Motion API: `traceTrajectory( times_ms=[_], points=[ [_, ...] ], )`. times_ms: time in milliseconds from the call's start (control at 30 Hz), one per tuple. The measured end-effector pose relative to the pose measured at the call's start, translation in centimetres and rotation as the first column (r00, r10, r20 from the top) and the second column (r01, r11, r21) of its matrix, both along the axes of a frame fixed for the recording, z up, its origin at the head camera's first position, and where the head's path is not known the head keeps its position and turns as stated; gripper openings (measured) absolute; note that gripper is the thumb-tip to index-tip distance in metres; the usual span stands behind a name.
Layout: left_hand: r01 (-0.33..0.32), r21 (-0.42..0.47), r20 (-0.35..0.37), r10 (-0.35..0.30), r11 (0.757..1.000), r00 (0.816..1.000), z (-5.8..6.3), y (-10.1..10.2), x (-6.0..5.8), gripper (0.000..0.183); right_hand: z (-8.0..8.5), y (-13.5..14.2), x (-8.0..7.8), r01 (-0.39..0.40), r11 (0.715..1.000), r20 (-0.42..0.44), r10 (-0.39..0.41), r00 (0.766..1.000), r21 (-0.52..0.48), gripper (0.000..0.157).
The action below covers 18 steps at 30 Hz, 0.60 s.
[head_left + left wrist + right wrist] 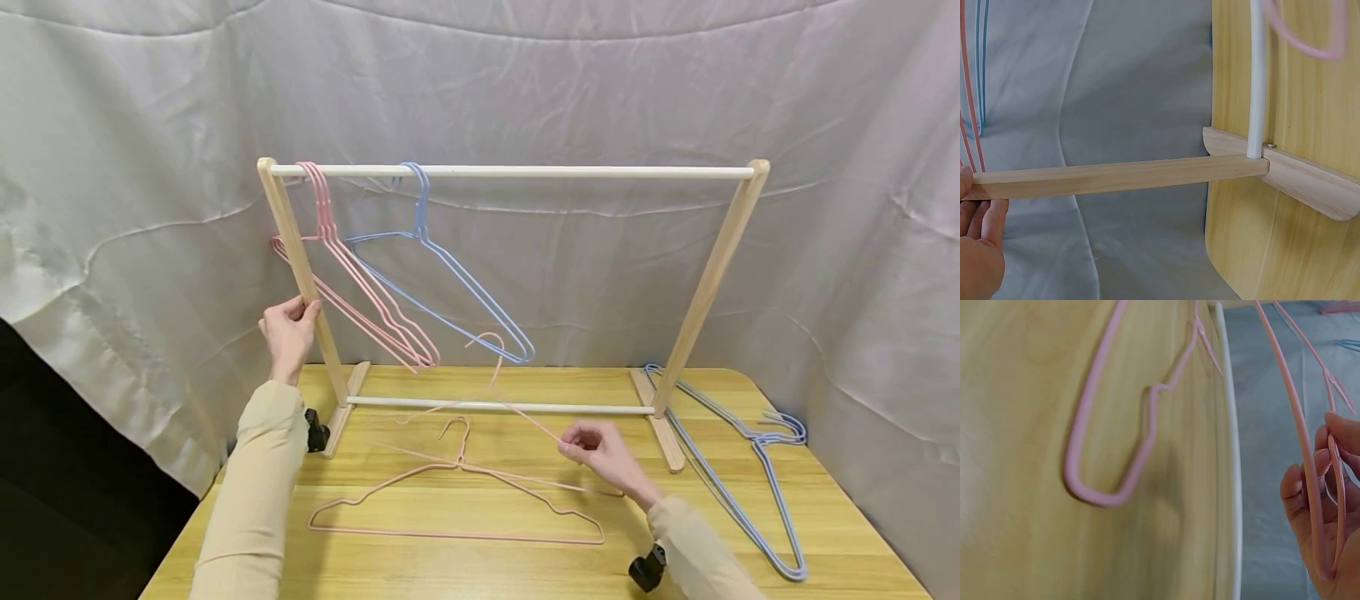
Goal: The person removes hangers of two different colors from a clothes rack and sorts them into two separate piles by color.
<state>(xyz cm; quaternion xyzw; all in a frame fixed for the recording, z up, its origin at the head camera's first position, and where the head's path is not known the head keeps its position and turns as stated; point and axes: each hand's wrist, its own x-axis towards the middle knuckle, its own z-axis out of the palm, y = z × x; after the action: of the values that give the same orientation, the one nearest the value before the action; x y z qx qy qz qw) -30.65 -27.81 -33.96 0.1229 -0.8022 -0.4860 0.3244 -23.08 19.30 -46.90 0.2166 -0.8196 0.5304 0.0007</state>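
Observation:
My left hand (288, 333) grips the left wooden post (327, 358) of a clothes rack; in the left wrist view, thumb and fingers lie on opposite sides of the post (1116, 179). My right hand (602, 457) pinches one shoulder of a pink hanger (534, 421) near its end, in front of the rack. The held hanger's hook points up, and its lower bar slants below. In the right wrist view, its rounded end (1324, 572) lies over the palm. Another pink hanger (450, 532) lies flat on the table beneath it, hook toward the rack.
Several pink hangers (325, 212) hang at the left end of the white top rod (585, 172). Blue hangers (422, 204) hang just right of them. More blue hangers (783, 500) lie stacked on the table's right side, behind and beside the rack's right foot (663, 433). A grey curtain (562, 92) backs everything.

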Motion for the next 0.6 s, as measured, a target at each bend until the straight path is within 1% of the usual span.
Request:
traceTrajectory(
  times_ms=[67, 267, 433, 600],
  points=[
    [0.000, 0.000, 0.001, 0.000, 1.000, 1.000, 0.0, 0.0, 0.0, 0.029, -0.4, -0.2, 0.2, -0.035, 0.999, 0.007, 0.035, 0.999, 0.003, 0.010],
    [-0.007, -0.004, 0.007, 0.007, 1.000, 1.000, -0.1, 0.0, -0.1, 0.029, -1.4, -0.9, 0.6, -0.105, 0.994, 0.023, 0.105, 0.994, 0.000, 0.008],
    [-0.004, 0.000, 0.004, 0.004, 1.000, 1.000, -0.1, 0.0, -0.1, 0.029, -2.0, -1.6, 1.0, -0.138, 0.990, 0.046, 0.137, 0.990, 0.016, 0.008],
    [-0.003, 0.003, -0.003, 0.003, 1.000, 1.000, -0.1, 0.0, 0.0, 0.029, -2.2, -2.2, 1.4, -0.170, 0.985, 0.056, 0.167, 0.984, 0.037, 0.011]
  ],
)
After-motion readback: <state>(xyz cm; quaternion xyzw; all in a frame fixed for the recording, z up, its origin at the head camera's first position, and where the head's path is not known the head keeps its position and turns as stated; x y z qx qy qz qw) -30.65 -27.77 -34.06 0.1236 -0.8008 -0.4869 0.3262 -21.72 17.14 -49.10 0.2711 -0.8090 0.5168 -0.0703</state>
